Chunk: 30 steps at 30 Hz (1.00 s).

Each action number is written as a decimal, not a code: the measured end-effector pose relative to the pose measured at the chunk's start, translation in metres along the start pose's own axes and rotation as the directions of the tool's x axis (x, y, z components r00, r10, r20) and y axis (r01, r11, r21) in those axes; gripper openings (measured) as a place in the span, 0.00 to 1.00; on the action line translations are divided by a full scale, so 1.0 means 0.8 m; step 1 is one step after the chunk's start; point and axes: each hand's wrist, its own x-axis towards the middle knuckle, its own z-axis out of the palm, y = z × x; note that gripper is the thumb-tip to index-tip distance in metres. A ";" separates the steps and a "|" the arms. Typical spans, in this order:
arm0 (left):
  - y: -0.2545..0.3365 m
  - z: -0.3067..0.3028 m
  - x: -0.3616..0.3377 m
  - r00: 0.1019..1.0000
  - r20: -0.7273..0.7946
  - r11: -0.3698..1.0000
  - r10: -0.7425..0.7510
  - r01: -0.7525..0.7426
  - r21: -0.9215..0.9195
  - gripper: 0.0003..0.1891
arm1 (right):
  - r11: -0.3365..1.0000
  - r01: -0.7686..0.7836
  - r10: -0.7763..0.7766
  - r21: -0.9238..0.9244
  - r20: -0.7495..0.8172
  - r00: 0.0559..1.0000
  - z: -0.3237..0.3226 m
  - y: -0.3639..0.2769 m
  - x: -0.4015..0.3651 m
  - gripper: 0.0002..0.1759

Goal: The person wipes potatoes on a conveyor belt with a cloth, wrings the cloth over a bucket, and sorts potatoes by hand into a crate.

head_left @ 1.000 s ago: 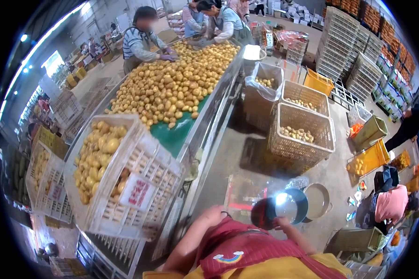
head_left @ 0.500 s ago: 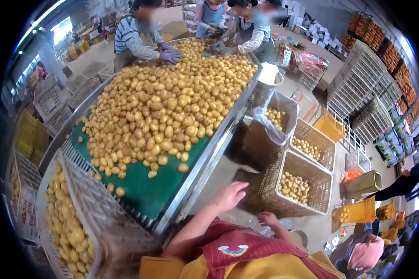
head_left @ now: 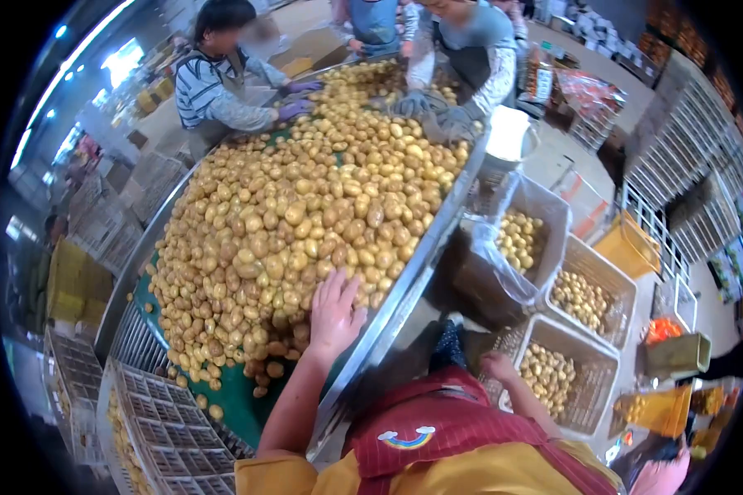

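Observation:
A large heap of small yellow-brown potatoes (head_left: 281, 214) covers the green surface (head_left: 243, 404) of a metal-edged sorting table. My left hand (head_left: 336, 313) reaches onto the near right side of the heap. Its fingers are stretched out and rest on the potatoes, gripping none. My right hand (head_left: 497, 365) hangs beside a plastic crate (head_left: 594, 404) with potatoes in it. Its fingers look curled in, and I see nothing in them.
Two co-workers (head_left: 223, 91) (head_left: 462, 58) in gloves handle potatoes at the far end. Along the right stand a plastic-lined bin (head_left: 545, 210), another crate (head_left: 623, 301) and an orange crate (head_left: 631, 247). A tilted crate (head_left: 173, 421) adjoins the table's near left.
My left hand has moved forward from beyond the table's right edge onto the potatoes. My body is closer to the table. The potato heap has spread nearer, covering more of the green surface.

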 end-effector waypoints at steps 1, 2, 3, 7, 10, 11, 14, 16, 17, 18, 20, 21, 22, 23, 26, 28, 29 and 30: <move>-0.011 0.010 0.014 0.999 -0.031 0.998 0.019 -0.017 0.057 0.34 | 0.997 0.069 -0.069 0.023 -0.015 0.998 -0.010 -0.035 0.023 0.17; -0.010 0.014 0.028 0.999 -0.052 0.994 0.000 0.006 0.109 0.35 | 0.989 0.142 -0.141 0.042 -0.033 0.989 -0.023 -0.071 0.049 0.17; -0.007 0.017 0.043 0.997 -0.077 0.987 -0.018 0.030 0.159 0.36 | 0.974 0.218 -0.215 0.060 -0.055 0.975 -0.040 -0.113 0.074 0.16; 0.011 0.038 0.121 0.978 -0.021 0.944 -0.207 0.206 0.259 0.38 | 0.860 0.506 -0.503 0.061 -0.059 0.862 -0.103 -0.267 0.138 0.15; -0.002 0.039 0.183 0.982 -0.111 0.941 -0.154 0.180 0.286 0.35 | 0.581 0.777 -0.810 -0.242 -0.076 0.581 -0.155 -0.360 0.166 0.20; -0.014 0.025 0.197 0.977 -0.139 0.926 -0.161 0.198 0.321 0.34 | 0.402 0.850 -0.911 -0.341 -0.054 0.409 -0.165 -0.377 0.189 0.22; -0.073 -0.058 0.222 0.853 -0.302 0.852 -0.425 0.490 0.184 0.33 | 0.261 0.891 -0.955 -0.372 0.035 0.295 -0.193 -0.431 0.236 0.28; -0.168 -0.111 0.202 0.744 -0.503 0.811 -0.439 0.569 0.134 0.34 | 0.190 0.879 -0.966 -0.436 0.075 0.246 -0.201 -0.441 0.278 0.32; -0.216 -0.128 0.185 0.680 -0.630 0.779 -0.375 0.600 0.184 0.34 | 0.189 0.871 -0.964 -0.453 0.083 0.252 -0.208 -0.452 0.289 0.34; -0.220 -0.159 0.187 0.492 -0.663 0.679 -0.564 0.734 -0.033 0.35 | 0.141 0.875 -0.973 -0.463 0.100 0.210 -0.212 -0.464 0.299 0.34; -0.243 -0.196 0.186 0.278 -0.683 0.468 -0.676 0.877 -0.106 0.35 | 0.169 0.863 -0.958 -0.476 0.127 0.257 -0.215 -0.482 0.312 0.34; -0.242 -0.199 0.192 0.340 -0.687 0.516 -0.642 0.855 -0.060 0.35 | 0.183 0.860 -0.951 -0.477 0.134 0.277 -0.213 -0.487 0.319 0.34; -0.258 -0.187 0.199 0.389 -0.687 0.535 -0.614 0.845 0.001 0.35 | 0.194 0.847 -0.931 -0.495 0.179 0.318 -0.212 -0.493 0.324 0.36; -0.280 -0.168 0.206 0.432 -0.688 0.548 -0.583 0.834 0.059 0.35 | 0.211 0.834 -0.909 -0.509 0.213 0.359 -0.209 -0.494 0.334 0.38; -0.296 -0.068 0.260 0.469 -0.487 0.428 -0.737 0.881 0.202 0.37 | 0.173 0.820 -0.872 -0.546 0.303 0.385 -0.204 -0.516 0.343 0.40; -0.287 -0.027 0.307 0.465 -0.368 0.381 -0.806 0.881 0.279 0.39 | 0.109 0.796 -0.846 -0.595 0.365 0.389 -0.205 -0.543 0.345 0.40; -0.300 -0.020 0.321 0.492 -0.347 0.398 -0.799 0.864 0.308 0.40 | 0.067 0.795 -0.837 -0.602 0.400 0.374 -0.198 -0.561 0.348 0.40; -0.271 -0.036 0.347 0.596 -0.163 0.487 -0.786 0.760 0.430 0.41 | 0.037 0.820 -0.811 -0.571 0.462 0.358 -0.180 -0.583 0.360 0.40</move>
